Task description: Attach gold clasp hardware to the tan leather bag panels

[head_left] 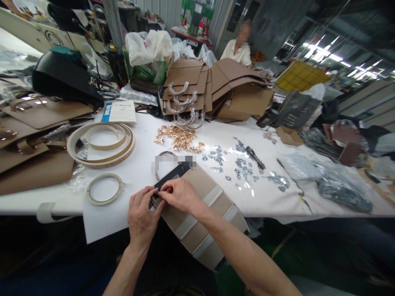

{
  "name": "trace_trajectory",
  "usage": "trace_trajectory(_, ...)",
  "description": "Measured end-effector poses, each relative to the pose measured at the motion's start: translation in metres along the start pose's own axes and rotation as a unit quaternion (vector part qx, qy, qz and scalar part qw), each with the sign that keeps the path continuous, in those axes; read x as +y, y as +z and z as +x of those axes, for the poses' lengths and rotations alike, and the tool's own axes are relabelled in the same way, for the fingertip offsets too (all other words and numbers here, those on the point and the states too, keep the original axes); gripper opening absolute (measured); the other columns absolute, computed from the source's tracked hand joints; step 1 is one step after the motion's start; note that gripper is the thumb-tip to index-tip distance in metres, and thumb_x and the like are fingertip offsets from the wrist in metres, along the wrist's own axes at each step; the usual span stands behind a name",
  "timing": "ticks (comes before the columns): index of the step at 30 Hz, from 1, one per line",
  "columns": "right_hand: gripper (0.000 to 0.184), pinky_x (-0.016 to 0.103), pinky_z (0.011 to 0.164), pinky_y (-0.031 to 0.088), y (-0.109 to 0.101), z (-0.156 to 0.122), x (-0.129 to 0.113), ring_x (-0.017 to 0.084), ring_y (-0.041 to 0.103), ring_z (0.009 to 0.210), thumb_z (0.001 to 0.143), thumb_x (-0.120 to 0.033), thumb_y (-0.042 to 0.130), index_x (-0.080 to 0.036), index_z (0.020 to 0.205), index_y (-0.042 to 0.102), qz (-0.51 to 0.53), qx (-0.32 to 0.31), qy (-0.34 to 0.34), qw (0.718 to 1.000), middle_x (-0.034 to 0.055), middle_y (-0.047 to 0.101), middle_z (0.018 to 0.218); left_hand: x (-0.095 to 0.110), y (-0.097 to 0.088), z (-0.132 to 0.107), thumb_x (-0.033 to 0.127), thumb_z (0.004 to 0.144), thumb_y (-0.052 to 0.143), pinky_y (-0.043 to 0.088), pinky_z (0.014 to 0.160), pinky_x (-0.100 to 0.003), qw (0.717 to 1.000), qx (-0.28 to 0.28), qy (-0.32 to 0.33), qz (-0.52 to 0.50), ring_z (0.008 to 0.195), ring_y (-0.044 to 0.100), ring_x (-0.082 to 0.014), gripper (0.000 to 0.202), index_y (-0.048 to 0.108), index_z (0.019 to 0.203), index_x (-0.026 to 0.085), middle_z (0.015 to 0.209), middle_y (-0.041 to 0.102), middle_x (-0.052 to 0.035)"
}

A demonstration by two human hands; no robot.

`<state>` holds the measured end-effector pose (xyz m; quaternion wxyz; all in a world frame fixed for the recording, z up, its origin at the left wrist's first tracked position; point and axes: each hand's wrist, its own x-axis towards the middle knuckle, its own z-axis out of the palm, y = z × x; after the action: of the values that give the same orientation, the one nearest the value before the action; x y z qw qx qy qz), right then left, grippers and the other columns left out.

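A tan panel [200,189] with pale strips across it and a black band [173,177] along its far edge lies over the front of the table. My left hand [143,216] grips the panel's left corner, fingers on the black band and thumb near the edge. The fingertips of my right hand [182,195] are pinched together on the band, right beside the left fingers; whatever is between them is too small to make out. Beyond the band a curved handle [166,153] shows, partly blurred out. Gold-coloured metal fittings [179,137] lie in a pile farther back.
Small silver plates [243,166] are scattered to the right. A tape roll [105,189] and coiled tan strips [101,144] lie left. Stacked tan bag pieces [188,88] with wrapped handles stand behind. Plastic-wrapped items [342,191] sit far right. A person [237,51] is in the background.
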<state>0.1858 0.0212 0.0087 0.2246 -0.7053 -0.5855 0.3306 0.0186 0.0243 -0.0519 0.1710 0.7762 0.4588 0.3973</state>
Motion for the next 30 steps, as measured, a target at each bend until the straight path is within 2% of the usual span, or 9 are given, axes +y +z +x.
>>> trace_trajectory(5, 0.012, 0.026, 0.064, 0.040, 0.005, -0.005, 0.002, 0.015, 0.067, 0.073, 0.089, -0.032, 0.071, -0.025, 0.090, 0.081, -0.004, 0.018, -0.019, 1.000, 0.0004, 0.078, 0.080, 0.001, 0.002, 0.000, 0.034, 0.091, 0.074, 0.053, 0.100, -0.048, 1.000, 0.010, -0.003, -0.002, 0.112, 0.064, -0.0305, 0.031, 0.069, 0.120, 0.022, 0.122, 0.072, -0.0118)
trace_trajectory(11, 0.009, 0.027, 0.067, 0.040, 0.010, -0.008, 0.004, 0.015, 0.064, 0.074, 0.091, -0.029, 0.071, -0.025, 0.088, 0.079, 0.014, 0.046, -0.027, 0.998, 0.0002, 0.078, 0.085, 0.001, 0.003, 0.005, 0.039, 0.086, 0.076, 0.054, 0.093, -0.045, 0.997, 0.003, -0.075, -0.030, 0.107, 0.066, -0.0288, 0.022, 0.072, 0.103, 0.024, 0.116, 0.072, -0.0083)
trace_trajectory(15, 0.008, 0.027, 0.068, 0.040, 0.011, -0.008, 0.007, 0.015, 0.063, 0.075, 0.091, -0.028, 0.071, -0.025, 0.087, 0.077, 0.018, 0.055, -0.026, 0.998, -0.0002, 0.077, 0.086, 0.001, 0.002, 0.013, 0.037, 0.083, 0.078, 0.053, 0.087, -0.043, 0.995, -0.026, -0.091, -0.033, 0.102, 0.064, -0.0276, 0.015, 0.072, 0.089, 0.025, 0.109, 0.074, -0.0048)
trace_trajectory(20, 0.008, 0.027, 0.071, 0.041, 0.012, -0.008, 0.011, 0.015, 0.065, 0.079, 0.091, -0.028, 0.071, -0.024, 0.087, 0.076, 0.017, 0.060, -0.031, 0.998, 0.0000, 0.076, 0.087, 0.002, -0.002, 0.026, 0.035, 0.079, 0.080, 0.050, 0.082, -0.042, 0.991, -0.083, -0.101, -0.014, 0.099, 0.060, -0.0282, 0.014, 0.070, 0.082, 0.025, 0.107, 0.073, -0.0032)
trace_trajectory(25, 0.009, 0.028, 0.072, 0.041, 0.012, -0.007, 0.009, 0.017, 0.067, 0.083, 0.091, -0.029, 0.070, -0.025, 0.087, 0.076, 0.007, 0.061, -0.015, 0.998, -0.0003, 0.078, 0.090, 0.000, -0.003, 0.034, 0.039, 0.076, 0.080, 0.049, 0.081, -0.043, 0.984, -0.126, -0.127, 0.007, 0.099, 0.060, -0.0292, 0.018, 0.071, 0.082, 0.025, 0.106, 0.069, -0.0047)
trace_trajectory(30, 0.011, 0.030, 0.068, 0.039, 0.009, -0.003, 0.000, 0.019, 0.069, 0.083, 0.090, -0.035, 0.070, -0.027, 0.090, 0.078, -0.023, 0.049, 0.031, 0.998, 0.0010, 0.080, 0.091, -0.004, -0.002, 0.034, 0.043, 0.075, 0.078, 0.051, 0.085, -0.044, 0.980, -0.132, -0.152, 0.009, 0.102, 0.063, -0.0298, 0.026, 0.073, 0.091, 0.023, 0.109, 0.067, -0.0067)
